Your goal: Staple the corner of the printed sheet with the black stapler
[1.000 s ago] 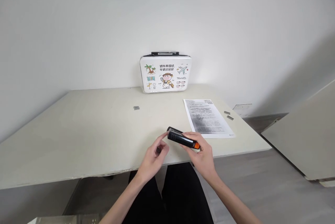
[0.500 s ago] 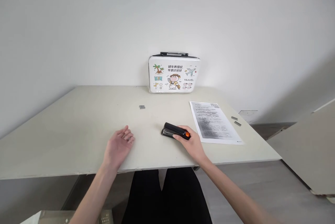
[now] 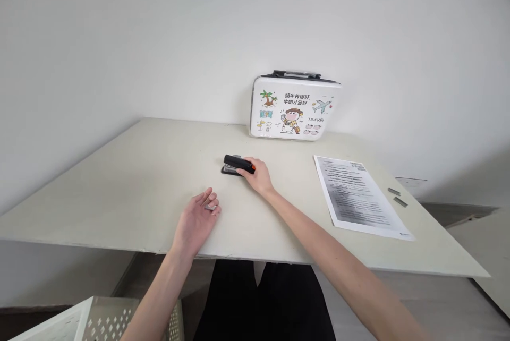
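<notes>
A black stapler (image 3: 233, 164) with an orange end lies on the pale table (image 3: 131, 181), left of centre. My right hand (image 3: 260, 177) reaches out and grips its orange end. Closer to me, my left hand (image 3: 197, 220) rests on the table with its fingers loosely curled. A short grey staple strip (image 3: 210, 206) sits between its fingertips.
A white cartoon-printed case (image 3: 292, 107) stands against the wall at the back. A printed sheet (image 3: 358, 197) lies on the right, with two more staple strips (image 3: 397, 196) beyond it. A white perforated basket (image 3: 99, 317) is on the floor at lower left.
My right hand has carried the stapler from the near edge out to the middle of the table. My left hand left the stapler and settled on the table. The view has swung left.
</notes>
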A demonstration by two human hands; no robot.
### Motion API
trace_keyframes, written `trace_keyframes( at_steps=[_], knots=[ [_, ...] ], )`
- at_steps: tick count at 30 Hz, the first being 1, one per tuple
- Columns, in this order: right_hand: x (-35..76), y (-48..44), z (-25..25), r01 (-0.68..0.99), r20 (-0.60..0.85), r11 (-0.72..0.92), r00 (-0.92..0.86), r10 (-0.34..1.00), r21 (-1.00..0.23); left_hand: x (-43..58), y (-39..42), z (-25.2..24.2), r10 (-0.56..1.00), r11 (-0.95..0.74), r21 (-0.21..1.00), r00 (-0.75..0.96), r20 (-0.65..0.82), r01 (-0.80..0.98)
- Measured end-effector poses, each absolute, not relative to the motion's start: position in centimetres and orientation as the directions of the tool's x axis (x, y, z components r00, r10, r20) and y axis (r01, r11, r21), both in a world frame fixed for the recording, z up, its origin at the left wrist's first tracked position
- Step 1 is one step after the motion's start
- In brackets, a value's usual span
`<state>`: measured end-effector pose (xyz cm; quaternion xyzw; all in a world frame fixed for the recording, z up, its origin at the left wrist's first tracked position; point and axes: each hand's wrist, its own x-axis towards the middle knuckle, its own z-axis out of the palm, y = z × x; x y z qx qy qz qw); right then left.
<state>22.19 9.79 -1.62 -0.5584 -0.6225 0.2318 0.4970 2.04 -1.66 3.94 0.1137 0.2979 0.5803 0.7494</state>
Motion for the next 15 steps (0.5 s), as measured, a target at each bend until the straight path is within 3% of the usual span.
trace_keyframes(
  at_steps=[4, 10, 12, 15],
  knots=[
    [21.2, 11.3, -1.7, 0.455, 0.361, 0.262, 0.146, 0.921, -0.851, 2.1, -1.4, 3.7, 0.933, 0.291, 0.523, 0.115, -0.342, -0.801],
    [22.1, 5.5, -2.4, 0.286, 0.368, 0.266, 0.409, 0.835, -0.921, 2.8, -1.3, 4.0, 0.907, 0.323, 0.507, 0.108, -0.407, -0.799],
    [22.5, 1.9, -1.8, 0.365, 0.470, 0.352, 0.315, 0.824, -0.862, 3.7, -1.4, 4.2, 0.893, 0.364, 0.512, 0.134, -0.430, -0.778],
    [23.2, -3.2, 0.1, 0.512, 0.593, 0.507, 0.006, 0.805, -0.693, 6.1, -1.8, 4.6, 0.873, 0.440, 0.555, 0.192, -0.448, -0.706]
  ],
)
